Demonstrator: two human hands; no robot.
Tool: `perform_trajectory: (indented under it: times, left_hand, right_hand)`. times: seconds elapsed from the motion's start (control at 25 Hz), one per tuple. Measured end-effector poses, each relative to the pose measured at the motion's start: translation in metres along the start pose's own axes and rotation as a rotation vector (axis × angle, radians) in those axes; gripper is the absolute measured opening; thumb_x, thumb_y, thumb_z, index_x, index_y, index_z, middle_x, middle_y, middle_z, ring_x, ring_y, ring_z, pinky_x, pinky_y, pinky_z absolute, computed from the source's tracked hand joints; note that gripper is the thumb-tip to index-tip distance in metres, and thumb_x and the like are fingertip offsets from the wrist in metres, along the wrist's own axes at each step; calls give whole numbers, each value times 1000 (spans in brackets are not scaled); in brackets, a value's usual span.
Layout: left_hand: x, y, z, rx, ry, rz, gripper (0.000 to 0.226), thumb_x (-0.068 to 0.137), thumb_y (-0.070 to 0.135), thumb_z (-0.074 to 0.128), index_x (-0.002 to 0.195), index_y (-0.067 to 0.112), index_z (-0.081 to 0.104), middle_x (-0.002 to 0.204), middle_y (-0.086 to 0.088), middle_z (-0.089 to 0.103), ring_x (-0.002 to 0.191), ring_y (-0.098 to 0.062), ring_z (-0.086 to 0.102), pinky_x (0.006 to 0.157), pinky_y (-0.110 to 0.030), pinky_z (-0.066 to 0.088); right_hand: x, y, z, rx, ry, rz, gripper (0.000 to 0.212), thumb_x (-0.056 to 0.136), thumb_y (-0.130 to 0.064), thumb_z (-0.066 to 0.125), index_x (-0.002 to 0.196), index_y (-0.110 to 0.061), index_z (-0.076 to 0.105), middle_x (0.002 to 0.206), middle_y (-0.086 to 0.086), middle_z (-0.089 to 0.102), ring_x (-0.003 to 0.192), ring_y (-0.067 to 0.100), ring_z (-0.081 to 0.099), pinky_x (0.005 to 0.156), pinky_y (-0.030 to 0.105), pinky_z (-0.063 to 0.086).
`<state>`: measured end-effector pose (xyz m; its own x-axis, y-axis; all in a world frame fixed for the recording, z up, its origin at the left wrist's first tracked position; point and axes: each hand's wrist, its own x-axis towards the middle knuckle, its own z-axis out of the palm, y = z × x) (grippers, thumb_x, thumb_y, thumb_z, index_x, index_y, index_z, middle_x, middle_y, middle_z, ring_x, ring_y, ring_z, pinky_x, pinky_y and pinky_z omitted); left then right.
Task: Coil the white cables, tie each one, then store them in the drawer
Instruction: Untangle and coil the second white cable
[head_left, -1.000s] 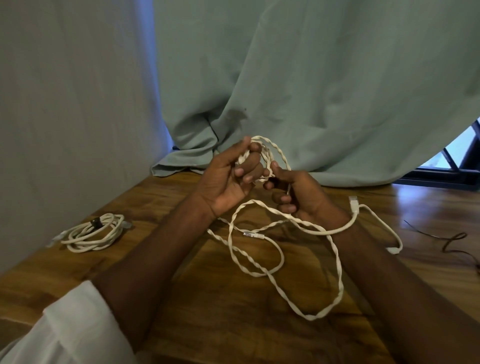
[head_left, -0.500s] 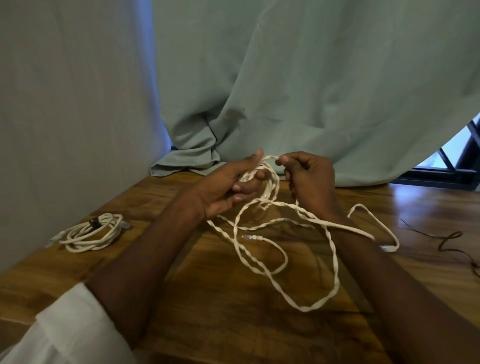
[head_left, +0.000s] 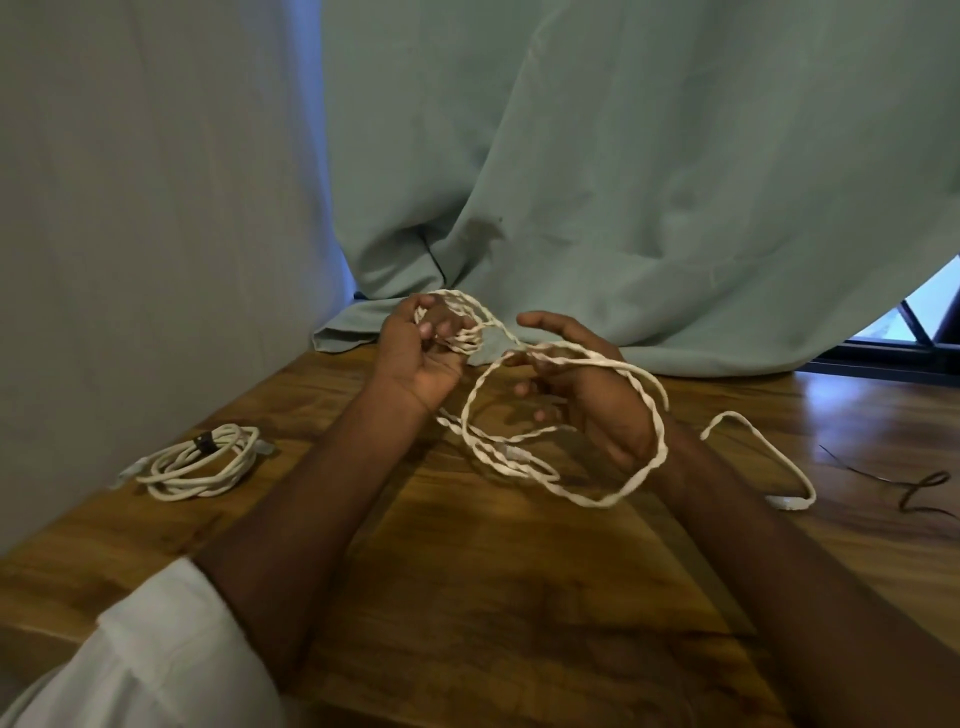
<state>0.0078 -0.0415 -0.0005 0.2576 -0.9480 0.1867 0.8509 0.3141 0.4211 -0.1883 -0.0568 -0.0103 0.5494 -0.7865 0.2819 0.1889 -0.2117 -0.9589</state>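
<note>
A long twisted white cable (head_left: 654, 410) hangs in loose loops between my hands above the wooden table (head_left: 519, 597). My left hand (head_left: 421, 353) grips several small turns of it, fingers curled round them. My right hand (head_left: 587, 395) is palm up with fingers spread, and a big loop of the cable lies over its fingers and wrist. The cable's free end with its white plug (head_left: 787, 501) trails on the table to the right. A second white cable (head_left: 200, 462), coiled and bound with a dark tie, lies at the left.
A pale green curtain (head_left: 597, 182) hangs behind the table and bunches on its far edge. A grey wall (head_left: 130, 234) closes the left side. A thin dark wire (head_left: 909, 488) lies at the far right. No drawer is in view.
My right hand let go of its pinch, turned palm up and moved right, drawing a wide loop over itself. The left hand rose slightly with its turns. The plug end slid left.
</note>
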Motion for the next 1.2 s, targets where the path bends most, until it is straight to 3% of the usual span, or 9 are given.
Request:
perform_trajectory:
  times: [0.2, 0.32, 0.4, 0.52, 0.6, 0.72, 0.84, 0.96, 1.2]
  left_hand:
    - [-2, -1, 6, 203, 166, 193, 42, 111, 22, 40, 72, 13, 50, 47, -3, 53, 45, -17, 59, 58, -28, 59]
    - [-11, -5, 7, 630, 272, 291, 38, 113, 32, 38, 88, 9, 56, 62, -13, 72, 61, -27, 74, 75, -38, 62]
    - [-17, -8, 8, 913, 253, 363, 44, 114, 36, 34, 91, 5, 57, 69, -16, 76, 66, -27, 76, 76, -33, 62]
    - [-24, -22, 6, 1266, 129, 532, 49, 115, 35, 34, 87, 3, 59, 67, -10, 77, 59, -16, 74, 61, -22, 57]
    - [-21, -30, 0, 1473, 102, 668, 49, 114, 38, 34, 82, 9, 58, 67, -2, 77, 61, -11, 74, 67, -27, 58]
    - [-10, -28, -13, 1644, 129, 817, 46, 113, 44, 35, 93, 12, 61, 74, 3, 77, 69, -7, 73, 72, -39, 60]
    - [-11, -34, -20, 1834, 88, 806, 45, 111, 47, 33, 93, 16, 60, 69, 2, 72, 66, -11, 69, 70, -43, 56]
    - [-16, -48, -19, 1867, 38, 706, 45, 111, 48, 33, 93, 18, 61, 68, 4, 69, 65, -9, 66, 68, -37, 55]
    - [-7, -52, -20, 1429, 147, 502, 52, 111, 46, 37, 93, 12, 72, 70, -6, 74, 67, -25, 73, 71, -49, 62]
  right_hand:
    - [-1, -5, -7, 158, -366, 251, 50, 98, 13, 38, 109, -12, 79, 112, 13, 74, 90, 23, 71, 64, 27, 58]
    - [6, -5, -13, 67, -193, 232, 53, 96, 16, 38, 133, -15, 61, 101, 12, 77, 73, 21, 74, 52, 29, 58]
    - [11, 7, -21, -427, -1, 10, 57, 90, 7, 41, 131, -26, 64, 93, 1, 78, 67, 16, 71, 56, 34, 59]
    - [12, 14, -33, -989, 71, -228, 51, 75, -21, 43, 113, -30, 75, 98, -7, 78, 90, 16, 72, 88, 33, 55]
    - [7, 9, -42, -1192, 61, -348, 49, 73, -17, 45, 112, -16, 75, 108, 1, 75, 98, 22, 70, 83, 24, 47]
    - [3, 0, -50, -1183, 35, -324, 48, 79, 6, 56, 120, -13, 70, 112, 1, 69, 97, 18, 66, 77, 16, 45]
    - [5, -9, -54, -917, -13, -228, 52, 83, 8, 65, 131, -11, 63, 122, 1, 68, 101, 19, 67, 93, 37, 56]
    - [3, -19, -54, -595, -56, -170, 57, 74, -16, 70, 130, -11, 65, 126, 0, 67, 105, 13, 69, 91, 33, 58]
    - [-1, -9, -33, -799, -155, -99, 48, 83, -46, 61, 130, -42, 60, 130, -9, 67, 121, 14, 63, 106, 40, 51]
